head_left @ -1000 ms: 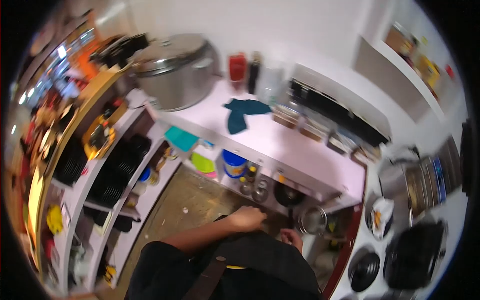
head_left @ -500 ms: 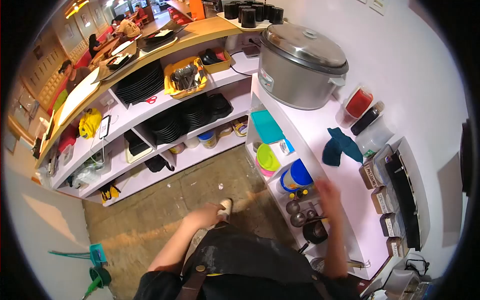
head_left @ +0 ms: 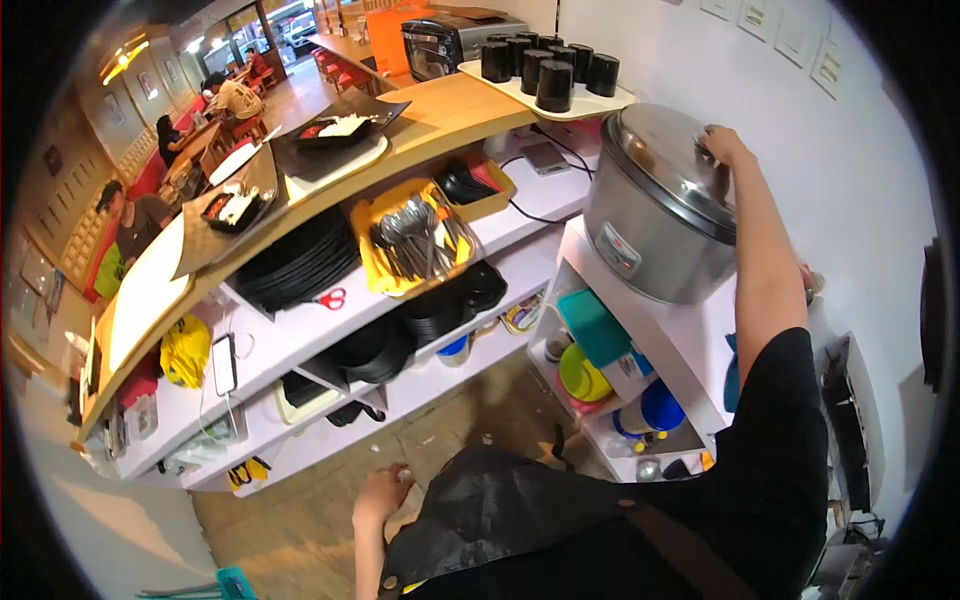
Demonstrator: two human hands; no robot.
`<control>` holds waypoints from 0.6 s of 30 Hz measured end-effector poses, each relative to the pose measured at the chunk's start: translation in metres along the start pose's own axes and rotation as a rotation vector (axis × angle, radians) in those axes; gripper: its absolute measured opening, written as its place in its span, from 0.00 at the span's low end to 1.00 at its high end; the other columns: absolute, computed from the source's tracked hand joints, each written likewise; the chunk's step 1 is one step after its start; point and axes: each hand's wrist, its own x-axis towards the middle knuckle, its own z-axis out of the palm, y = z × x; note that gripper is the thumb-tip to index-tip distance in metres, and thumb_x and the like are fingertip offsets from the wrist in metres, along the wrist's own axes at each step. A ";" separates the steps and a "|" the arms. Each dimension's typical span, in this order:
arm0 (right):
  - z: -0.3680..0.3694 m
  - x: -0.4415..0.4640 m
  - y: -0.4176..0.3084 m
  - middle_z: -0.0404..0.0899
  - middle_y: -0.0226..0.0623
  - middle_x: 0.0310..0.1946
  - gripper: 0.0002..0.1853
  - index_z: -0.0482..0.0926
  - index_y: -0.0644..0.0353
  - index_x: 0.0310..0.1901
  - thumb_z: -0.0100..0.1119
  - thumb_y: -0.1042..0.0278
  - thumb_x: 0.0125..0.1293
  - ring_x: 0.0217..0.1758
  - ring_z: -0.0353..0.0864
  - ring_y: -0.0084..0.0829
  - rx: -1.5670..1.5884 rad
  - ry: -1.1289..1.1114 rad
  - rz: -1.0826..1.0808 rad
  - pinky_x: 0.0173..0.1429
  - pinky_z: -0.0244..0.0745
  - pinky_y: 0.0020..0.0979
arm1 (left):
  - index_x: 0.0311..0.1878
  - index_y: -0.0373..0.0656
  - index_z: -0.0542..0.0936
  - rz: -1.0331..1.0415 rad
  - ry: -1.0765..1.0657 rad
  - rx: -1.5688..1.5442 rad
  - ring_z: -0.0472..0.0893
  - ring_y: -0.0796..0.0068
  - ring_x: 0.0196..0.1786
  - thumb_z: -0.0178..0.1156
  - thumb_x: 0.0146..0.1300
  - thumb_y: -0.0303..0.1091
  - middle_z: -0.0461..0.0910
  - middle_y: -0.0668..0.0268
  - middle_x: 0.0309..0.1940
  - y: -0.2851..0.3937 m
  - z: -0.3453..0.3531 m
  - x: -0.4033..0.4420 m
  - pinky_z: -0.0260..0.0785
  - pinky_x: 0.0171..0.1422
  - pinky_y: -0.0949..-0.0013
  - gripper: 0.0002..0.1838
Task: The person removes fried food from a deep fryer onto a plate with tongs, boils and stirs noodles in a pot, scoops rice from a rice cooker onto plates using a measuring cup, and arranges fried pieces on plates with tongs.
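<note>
My right hand (head_left: 725,148) reaches up and has its fingers closed round the knob of the metal lid (head_left: 668,140). The lid rests on a large silver rice cooker (head_left: 655,245), which stands on the white side counter. My left hand (head_left: 383,492) is low in front of my apron (head_left: 500,505), above the floor, with its fingers curled in. A small pale patch shows at its fingertips; I cannot make out whether it is held.
Black cups (head_left: 555,85) stand on a tray beside the cooker. A yellow cutlery basket (head_left: 375,265), red scissors (head_left: 332,298) and a phone (head_left: 224,363) lie on the shelf. Food in black dishes (head_left: 335,130) sits on the wooden ledge. Seated people are beyond.
My view has shifted towards the cooker. My right hand has risen from beside the lower shelves to the lid's knob. My left hand stays low, its fingers more curled.
</note>
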 end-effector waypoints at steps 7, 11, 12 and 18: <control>-0.045 -0.008 -0.016 0.78 0.38 0.21 0.15 0.80 0.63 0.34 0.61 0.59 0.49 0.18 0.77 0.27 0.143 -0.183 0.080 0.24 0.73 0.28 | 0.52 0.42 0.75 0.062 -0.075 0.028 0.78 0.53 0.45 0.57 0.57 0.38 0.79 0.52 0.39 0.024 -0.026 0.054 0.69 0.50 0.57 0.20; -0.084 -0.006 0.010 0.78 0.35 0.23 0.17 0.78 0.64 0.40 0.60 0.58 0.56 0.23 0.76 0.22 0.328 -0.055 -0.009 0.32 0.75 0.26 | 0.53 0.43 0.74 0.126 -0.093 -0.031 0.79 0.54 0.43 0.58 0.57 0.37 0.79 0.51 0.41 0.068 -0.028 0.083 0.70 0.48 0.58 0.20; -0.098 -0.007 0.014 0.78 0.34 0.25 0.17 0.77 0.65 0.42 0.59 0.58 0.59 0.25 0.76 0.21 0.418 -0.046 -0.030 0.35 0.75 0.25 | 0.53 0.44 0.74 0.151 -0.101 -0.058 0.79 0.54 0.43 0.58 0.57 0.37 0.79 0.51 0.41 0.076 -0.027 0.090 0.70 0.48 0.59 0.20; -0.139 -0.047 0.015 0.79 0.34 0.30 0.15 0.76 0.64 0.45 0.58 0.65 0.58 0.29 0.77 0.22 0.865 0.377 -0.139 0.35 0.75 0.26 | 0.55 0.44 0.73 0.327 -0.201 0.066 0.77 0.52 0.48 0.55 0.58 0.42 0.79 0.50 0.42 0.116 -0.005 0.127 0.69 0.52 0.58 0.22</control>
